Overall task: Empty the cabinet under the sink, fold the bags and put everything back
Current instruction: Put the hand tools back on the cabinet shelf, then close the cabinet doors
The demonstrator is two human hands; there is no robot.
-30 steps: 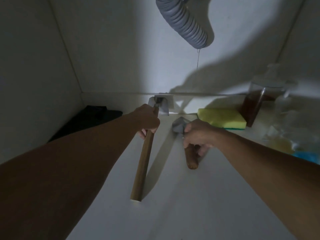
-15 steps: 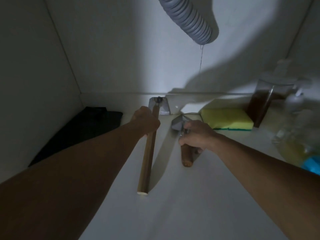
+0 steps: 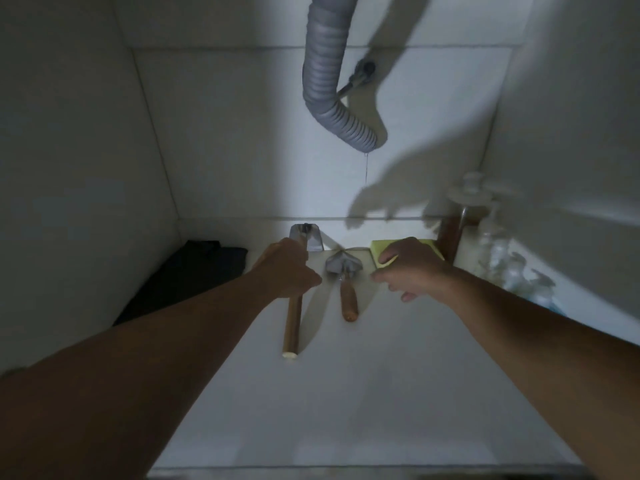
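Cabinet floor (image 3: 363, 393), white and dimly lit, runs back to the rear wall, with a grey corrugated drain hose (image 3: 327, 95) curving down from above. Against the left wall lies a dark folded bag (image 3: 187, 275), flat on the floor. At the right rear stands a soap dispenser (image 3: 457, 230) with brown liquid, and just beside it clear plastic bottles (image 3: 502, 261), blurred. A yellow sponge (image 3: 407, 251) lies near the back, touching the dispenser's base. The left hand (image 3: 289, 268) is clamped around the long wooden handle of a flat-bladed scraper (image 3: 292, 320), whose metal blade reaches the rear wall. The right hand (image 3: 412, 268) hangs with its fingers spread and loose, holding nothing, partly covering the sponge; whether it touches the sponge cannot be told. Between the two hands lies a small trowel (image 3: 344, 282) with a short wooden handle, free on the floor.
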